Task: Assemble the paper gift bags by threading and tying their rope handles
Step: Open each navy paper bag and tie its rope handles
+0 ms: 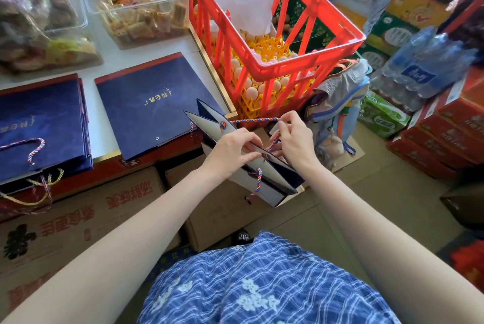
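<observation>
Hands' grip (258,144) on gift bag (264,179), long axis near-right to far-left.

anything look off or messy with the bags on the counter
Mostly tidy. The left stack of bags overhangs the counter edge, with a loose gold cord dangling off it. The flat bag beside it has an empty eyelet, no handle yet.

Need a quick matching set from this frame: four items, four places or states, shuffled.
Items:
1. rope handle
2. red crate
3. flat blue bag
4. eggs

Places or states:
A. lying on the counter
B. pinched by the right hand
C. in yellow trays
D. stands beside the counter

Pairs: 1-B, 2-D, 3-A, 4-C
</observation>
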`<state>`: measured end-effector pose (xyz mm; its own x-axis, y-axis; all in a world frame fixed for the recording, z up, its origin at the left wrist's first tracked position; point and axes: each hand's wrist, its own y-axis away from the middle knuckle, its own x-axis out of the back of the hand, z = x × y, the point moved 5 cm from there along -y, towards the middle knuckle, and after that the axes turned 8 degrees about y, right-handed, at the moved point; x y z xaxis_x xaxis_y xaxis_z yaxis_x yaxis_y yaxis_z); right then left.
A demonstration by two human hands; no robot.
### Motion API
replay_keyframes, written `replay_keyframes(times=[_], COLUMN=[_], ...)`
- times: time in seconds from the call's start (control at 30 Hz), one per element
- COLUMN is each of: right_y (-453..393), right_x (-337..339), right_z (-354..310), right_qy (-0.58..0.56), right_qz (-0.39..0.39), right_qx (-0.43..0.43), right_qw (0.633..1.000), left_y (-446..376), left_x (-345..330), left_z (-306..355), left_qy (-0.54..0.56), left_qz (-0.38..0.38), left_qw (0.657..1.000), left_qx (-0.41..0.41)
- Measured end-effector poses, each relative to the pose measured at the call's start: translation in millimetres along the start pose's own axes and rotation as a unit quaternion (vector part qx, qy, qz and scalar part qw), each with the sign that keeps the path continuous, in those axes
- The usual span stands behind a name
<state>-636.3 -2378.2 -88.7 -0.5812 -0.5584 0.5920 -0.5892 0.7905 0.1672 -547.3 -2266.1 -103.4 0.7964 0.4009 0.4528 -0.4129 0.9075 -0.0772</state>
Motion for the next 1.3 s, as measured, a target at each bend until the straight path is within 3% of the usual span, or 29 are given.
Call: replay_keyframes(times=[0.1,0.33,0.4,0.5,0.6,0.7,0.87,0.93,1.0,1.1,1.2,1.3], right_y=[-4.5,3.4,2.1,-2.8,-8.5,-11.9,-7.4,-5.5,-0.2,11.1,7.3,8.4], right_x=[-1.1,-0.8,0.0,3.1,11.1,16.4,17.0,18.3,20.5,3.7,-2.0,-4.8], right_z=[-2.8,27.7,28.1,23.8,21.6,14.5,17.2,16.2,1.7,-7.3,0.5,1.5], right_qy=[-0.003,-0.081,-0.065,0.017,-0.087,-0.048,-0.036,0.08,0.168,0.245,0.307,0.372], right_qz=[-0.014,-0.219,-0.206,-0.118,-0.053,-0.081,-0.093,-0.076,-0.04,-0.102,-0.077,0.003], right_qx=[-0.001,-0.149,-0.138,-0.114,-0.149,-0.107,-0.107,-0.042,0.097,0.237,0.24,0.231], right_qw=[1.0,0.961,0.967,0.986,0.984,0.99,0.989,0.993,0.98,0.934,0.918,0.899], left_y=[-2.9,-14.5,-16.6,-16.5,-11.1,-9.8,-14.2,-14.4,-16.2,-22.5,-25.1,-18.3], left_x=[1.6,-1.4,-2.6,-3.2,-2.5,-1.7,-1.7,-2.2,-2.5,-2.9,-0.7,1.8], left_z=[0.9,3.7,4.0,2.2,-1.9,-3.2,-0.8,-1.6,-2.4,-0.7,3.2,-1.3], left_qy=[-0.009,-0.1,-0.124,-0.127,-0.118,-0.116,-0.128,-0.125,-0.122,-0.114,-0.094,-0.088], left_qz=[0.004,0.011,0.012,0.017,0.029,0.036,0.029,0.032,0.033,0.021,0.041,0.071], left_qw=[1.0,0.995,0.992,0.991,0.992,0.992,0.991,0.991,0.991,0.992,0.994,0.993], left_qx=[0.011,0.019,0.024,0.031,0.033,0.033,0.033,0.037,0.046,0.055,0.034,0.035])
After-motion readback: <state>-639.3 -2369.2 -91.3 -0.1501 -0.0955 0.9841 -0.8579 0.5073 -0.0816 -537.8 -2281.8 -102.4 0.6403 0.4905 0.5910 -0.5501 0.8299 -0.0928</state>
